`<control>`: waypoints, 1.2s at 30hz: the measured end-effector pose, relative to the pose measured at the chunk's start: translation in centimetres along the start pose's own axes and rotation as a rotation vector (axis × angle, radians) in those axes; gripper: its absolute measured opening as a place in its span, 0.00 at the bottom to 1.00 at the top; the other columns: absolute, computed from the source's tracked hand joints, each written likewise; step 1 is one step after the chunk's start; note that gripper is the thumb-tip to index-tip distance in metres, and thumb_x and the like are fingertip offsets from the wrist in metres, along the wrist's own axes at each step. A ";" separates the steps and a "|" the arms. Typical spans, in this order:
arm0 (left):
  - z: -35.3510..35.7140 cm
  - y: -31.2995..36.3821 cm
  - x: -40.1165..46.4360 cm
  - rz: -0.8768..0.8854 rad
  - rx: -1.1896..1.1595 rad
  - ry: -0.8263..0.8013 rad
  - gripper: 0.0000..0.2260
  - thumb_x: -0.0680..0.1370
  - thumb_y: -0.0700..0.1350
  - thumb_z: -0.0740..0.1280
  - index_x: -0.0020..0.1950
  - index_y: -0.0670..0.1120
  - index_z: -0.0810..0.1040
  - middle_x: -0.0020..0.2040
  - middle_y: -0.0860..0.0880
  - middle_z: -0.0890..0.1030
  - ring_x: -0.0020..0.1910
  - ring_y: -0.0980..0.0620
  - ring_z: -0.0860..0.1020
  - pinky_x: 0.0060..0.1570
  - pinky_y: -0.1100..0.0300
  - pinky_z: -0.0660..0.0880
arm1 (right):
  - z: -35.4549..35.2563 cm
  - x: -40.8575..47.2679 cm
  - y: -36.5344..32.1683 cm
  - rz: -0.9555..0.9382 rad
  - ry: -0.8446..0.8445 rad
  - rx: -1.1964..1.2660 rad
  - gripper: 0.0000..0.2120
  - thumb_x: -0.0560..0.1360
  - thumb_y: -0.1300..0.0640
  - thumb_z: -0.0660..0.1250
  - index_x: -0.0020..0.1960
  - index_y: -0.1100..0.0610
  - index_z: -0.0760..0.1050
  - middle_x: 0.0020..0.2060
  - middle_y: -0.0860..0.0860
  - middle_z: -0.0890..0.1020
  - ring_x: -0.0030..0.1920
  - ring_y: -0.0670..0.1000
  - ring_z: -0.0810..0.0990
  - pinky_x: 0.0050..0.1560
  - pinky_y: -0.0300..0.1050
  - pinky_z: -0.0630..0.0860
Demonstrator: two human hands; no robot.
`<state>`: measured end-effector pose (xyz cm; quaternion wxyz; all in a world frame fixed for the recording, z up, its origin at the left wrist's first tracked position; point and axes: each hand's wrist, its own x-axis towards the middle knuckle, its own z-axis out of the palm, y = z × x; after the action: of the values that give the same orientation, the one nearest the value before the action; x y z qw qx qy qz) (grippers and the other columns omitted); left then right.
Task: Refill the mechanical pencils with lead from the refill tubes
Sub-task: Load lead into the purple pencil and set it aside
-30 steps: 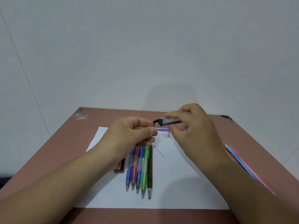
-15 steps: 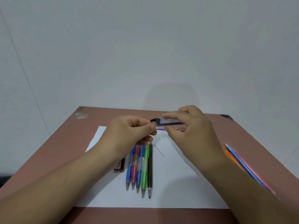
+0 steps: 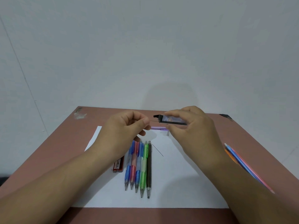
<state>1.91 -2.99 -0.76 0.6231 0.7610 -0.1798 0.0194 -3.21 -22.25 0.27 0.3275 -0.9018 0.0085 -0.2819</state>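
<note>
My right hand (image 3: 192,131) grips a clear lead refill tube (image 3: 171,119) with a black cap end, held level above the table with the cap pointing left. My left hand (image 3: 124,131) pinches a thin lead (image 3: 154,121) that sticks out of the tube's cap. Below the two hands a purple mechanical pencil (image 3: 159,128) lies across the white paper (image 3: 178,183). Several mechanical pencils (image 3: 139,165), blue, red, green and black, lie side by side on the paper. One loose lead (image 3: 157,150) lies to their right.
A red refill tube (image 3: 118,164) lies left of the row, partly under my left forearm. More pencils (image 3: 239,159), blue, pink and orange, lie at the table's right side behind my right forearm. The brown table (image 3: 56,151) meets a white wall.
My left hand has moved a little left, away from the tube, and a thin lead now shows between its fingertips and the cap. The right hand lifted the tube slightly.
</note>
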 end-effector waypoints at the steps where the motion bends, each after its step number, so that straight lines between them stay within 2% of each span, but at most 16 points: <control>1: 0.0 -0.1 0.1 0.018 0.015 0.009 0.05 0.80 0.46 0.69 0.45 0.50 0.83 0.41 0.53 0.86 0.41 0.54 0.83 0.43 0.52 0.80 | 0.0 0.0 0.0 0.003 -0.001 0.009 0.15 0.77 0.57 0.73 0.61 0.44 0.82 0.53 0.43 0.77 0.51 0.42 0.77 0.44 0.19 0.68; 7: -0.1 -0.2 0.0 0.107 0.126 0.034 0.06 0.80 0.50 0.67 0.44 0.55 0.81 0.42 0.53 0.85 0.42 0.52 0.82 0.45 0.49 0.82 | 0.2 0.0 0.2 0.022 -0.038 0.047 0.14 0.76 0.55 0.74 0.61 0.44 0.83 0.53 0.42 0.80 0.51 0.43 0.79 0.44 0.19 0.69; 12: 0.0 -0.2 -0.1 0.135 0.159 0.015 0.06 0.82 0.50 0.65 0.46 0.55 0.80 0.43 0.55 0.84 0.42 0.57 0.80 0.42 0.60 0.77 | 0.2 0.0 0.3 0.030 -0.042 0.062 0.13 0.76 0.54 0.75 0.59 0.43 0.84 0.51 0.41 0.80 0.49 0.39 0.79 0.45 0.21 0.69; 16: 0.0 0.0 -0.3 0.122 0.091 0.020 0.06 0.82 0.50 0.64 0.49 0.54 0.80 0.45 0.55 0.85 0.43 0.58 0.80 0.43 0.59 0.75 | 0.2 0.0 0.3 0.039 -0.041 0.079 0.13 0.75 0.54 0.75 0.58 0.42 0.84 0.50 0.40 0.79 0.48 0.36 0.78 0.43 0.21 0.69; 18: 0.0 0.1 -0.4 0.124 0.111 0.020 0.05 0.80 0.51 0.66 0.50 0.55 0.81 0.44 0.55 0.84 0.43 0.60 0.80 0.42 0.64 0.74 | 0.2 0.0 0.3 0.036 -0.042 0.076 0.13 0.75 0.54 0.75 0.58 0.42 0.84 0.51 0.40 0.80 0.48 0.37 0.78 0.44 0.21 0.69; 21: 0.1 0.4 -0.7 0.141 0.195 0.050 0.05 0.77 0.53 0.71 0.52 0.57 0.82 0.42 0.59 0.83 0.39 0.66 0.77 0.38 0.73 0.72 | 0.2 -0.1 0.2 0.029 -0.046 0.074 0.13 0.75 0.54 0.75 0.58 0.42 0.84 0.51 0.40 0.80 0.49 0.37 0.79 0.45 0.22 0.70; 25: 0.1 0.7 -0.9 0.159 0.276 0.042 0.02 0.78 0.51 0.71 0.46 0.59 0.83 0.40 0.67 0.81 0.38 0.69 0.77 0.35 0.76 0.70 | 0.2 -0.1 0.2 0.028 -0.054 0.066 0.13 0.75 0.54 0.75 0.59 0.42 0.83 0.52 0.40 0.80 0.51 0.38 0.79 0.45 0.21 0.69; 27: 0.0 0.6 -0.9 0.149 0.289 0.026 0.05 0.79 0.51 0.69 0.44 0.59 0.81 0.37 0.68 0.81 0.38 0.68 0.78 0.33 0.76 0.70 | 0.2 0.0 0.3 0.027 -0.055 0.052 0.13 0.76 0.53 0.75 0.59 0.42 0.83 0.52 0.40 0.80 0.51 0.39 0.79 0.46 0.21 0.69; 30: -0.2 0.5 -0.8 0.153 0.278 0.044 0.05 0.79 0.53 0.68 0.44 0.58 0.80 0.38 0.63 0.82 0.38 0.64 0.79 0.32 0.74 0.71 | 0.2 0.0 0.3 0.023 -0.042 0.041 0.14 0.76 0.54 0.75 0.60 0.43 0.83 0.53 0.42 0.81 0.51 0.40 0.79 0.45 0.21 0.69; 36: -0.9 0.3 -0.4 0.274 0.301 0.137 0.03 0.79 0.54 0.68 0.45 0.58 0.79 0.40 0.58 0.82 0.38 0.54 0.78 0.35 0.67 0.75 | -0.1 0.0 0.2 0.069 -0.016 0.114 0.13 0.76 0.56 0.74 0.59 0.46 0.84 0.50 0.41 0.80 0.46 0.34 0.77 0.40 0.20 0.68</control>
<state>1.59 -2.07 -0.39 0.5046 0.8108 -0.2339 0.1824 -3.22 -22.49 0.26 0.3879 -0.8831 0.0208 -0.2632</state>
